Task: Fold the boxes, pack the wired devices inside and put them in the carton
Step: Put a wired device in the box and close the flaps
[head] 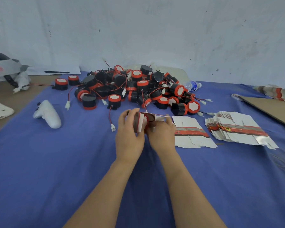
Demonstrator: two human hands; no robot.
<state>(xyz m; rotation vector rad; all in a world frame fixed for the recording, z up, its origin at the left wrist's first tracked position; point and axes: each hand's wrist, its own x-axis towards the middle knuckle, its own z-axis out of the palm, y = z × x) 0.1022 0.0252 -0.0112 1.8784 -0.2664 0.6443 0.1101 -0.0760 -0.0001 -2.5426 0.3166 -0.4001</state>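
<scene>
Both forearms reach forward side by side. Left hand (128, 134) curls its fingers round a half-folded box (139, 125); right hand (162, 134) pinches its other end, above the blue cloth (56, 162), near the pile of wired devices (132, 86).

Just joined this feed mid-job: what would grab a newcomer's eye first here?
The big heap of round black-and-red wired devices at the back of the blue cloth stands out first. In the centre, the left hand and right hand both grip a small red-and-white cardboard box. Fanned stacks of flat white-and-red box blanks lie to the right.
</scene>
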